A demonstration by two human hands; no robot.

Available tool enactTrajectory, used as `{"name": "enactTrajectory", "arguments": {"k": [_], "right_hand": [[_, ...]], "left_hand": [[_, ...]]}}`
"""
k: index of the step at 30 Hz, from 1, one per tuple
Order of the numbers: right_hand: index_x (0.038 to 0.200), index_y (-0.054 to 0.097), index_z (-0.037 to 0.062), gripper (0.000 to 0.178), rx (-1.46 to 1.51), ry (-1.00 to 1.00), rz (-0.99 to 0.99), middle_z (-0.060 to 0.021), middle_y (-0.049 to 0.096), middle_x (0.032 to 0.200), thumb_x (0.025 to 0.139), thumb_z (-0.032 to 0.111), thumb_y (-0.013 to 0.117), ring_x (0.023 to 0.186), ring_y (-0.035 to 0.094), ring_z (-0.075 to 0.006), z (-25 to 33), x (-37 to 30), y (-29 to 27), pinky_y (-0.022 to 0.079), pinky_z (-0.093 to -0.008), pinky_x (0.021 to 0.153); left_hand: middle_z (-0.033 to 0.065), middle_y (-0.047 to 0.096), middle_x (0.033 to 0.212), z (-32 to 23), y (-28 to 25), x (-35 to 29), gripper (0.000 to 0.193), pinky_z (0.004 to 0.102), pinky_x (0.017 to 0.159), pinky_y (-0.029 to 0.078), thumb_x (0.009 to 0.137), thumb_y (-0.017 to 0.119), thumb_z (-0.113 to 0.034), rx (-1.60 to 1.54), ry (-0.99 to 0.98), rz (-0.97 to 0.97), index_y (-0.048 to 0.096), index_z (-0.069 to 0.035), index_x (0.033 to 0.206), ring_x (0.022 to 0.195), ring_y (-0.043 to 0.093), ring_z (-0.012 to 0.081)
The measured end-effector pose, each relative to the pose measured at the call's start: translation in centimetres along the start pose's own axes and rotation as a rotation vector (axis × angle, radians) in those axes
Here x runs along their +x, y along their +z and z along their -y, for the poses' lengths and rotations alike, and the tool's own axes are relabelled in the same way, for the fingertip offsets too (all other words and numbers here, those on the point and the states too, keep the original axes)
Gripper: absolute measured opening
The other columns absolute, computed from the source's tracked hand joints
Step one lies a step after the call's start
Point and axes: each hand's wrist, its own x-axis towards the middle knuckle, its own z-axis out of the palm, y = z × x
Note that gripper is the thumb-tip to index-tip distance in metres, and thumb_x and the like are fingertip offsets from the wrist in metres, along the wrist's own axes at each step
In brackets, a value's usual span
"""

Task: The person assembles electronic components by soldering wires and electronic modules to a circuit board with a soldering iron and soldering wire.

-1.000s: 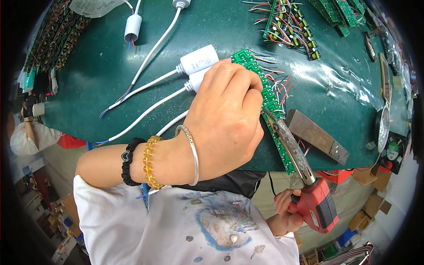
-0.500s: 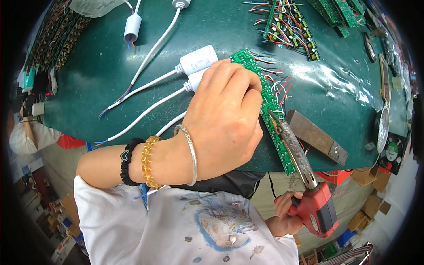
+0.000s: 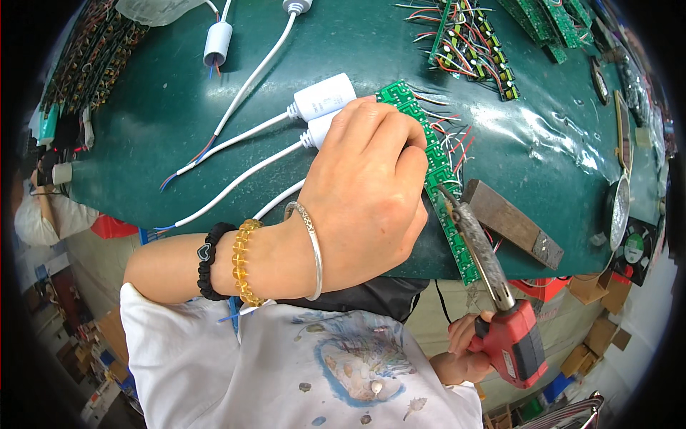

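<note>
- The right hand [image 3: 464,354], nearest to the body, is clenched around the handle of a red and black soldering gun [image 3: 493,277].
- The gun's barrel points up and leftward; its tip is at the board, but I cannot tell if it touches.
- The left hand [image 3: 371,193] bends over the board's left side, back upward and fingers curled down. The fingertips are hidden, so I cannot tell what they grasp.
- The green board strip [image 3: 438,159] lies slanting between left hand and wooden block [image 3: 504,214]. Thin wires [image 3: 459,143] crowd its upper right edge, fewer lower, so the soldering seems partway; the joints are too small to judge.
- Farther away, several boards [image 3: 493,53] already carry wires.
</note>
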Motion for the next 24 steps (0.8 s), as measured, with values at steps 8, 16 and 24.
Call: {"name": "enactTrajectory", "arguments": {"k": [8, 16, 24], "right_hand": [[0.123, 0.041, -0.0125, 0.077, 0.25, 0.043, 0.008, -0.002, 0.046, 0.047, 0.083, 0.05, 0.063, 0.038, 0.043, -0.0125, 0.5, 1.4, 1.9, 0.036, -0.0256, 0.04], [0.124, 0.041, -0.0132, 0.079, 0.098, -0.016, 0.065, -0.0027, 0.046, 0.047, 0.085, 0.053, 0.06, 0.038, 0.042, -0.0127, 0.6, 2.5, 2.5, 0.037, -0.0267, 0.04], [0.125, 0.041, -0.0102, 0.079, 0.187, 0.056, 0.029, -0.0022, 0.046, 0.047, 0.084, 0.055, 0.059, 0.038, 0.043, -0.0134, -0.1, 1.3, 1.2, 0.037, -0.0271, 0.041]], "left_hand": [[0.0147, 0.054, 0.097, 0.0, -0.1, 0.0, 0.016, 0.0454, 0.088, 0.041, 0.06, 0.062, 0.004, 0.003, -0.005, 0.006, 0.05, 0.0, 0.071, 0.093, 0.051, 0.0338], [0.0151, 0.053, 0.096, -0.1, 0.2, 0.0, 0.016, 0.0447, 0.087, 0.042, 0.06, 0.061, 0.004, 0.023, 0.003, -0.005, 0.05, 0.001, 0.071, 0.093, 0.05, 0.0342], [0.0157, 0.053, 0.097, 0.0, 0.1, 0.0, 0.016, 0.0448, 0.087, 0.041, 0.06, 0.061, 0.004, 0.022, 0.007, -0.01, 0.05, 0.002, 0.071, 0.092, 0.05, 0.0348]]}}
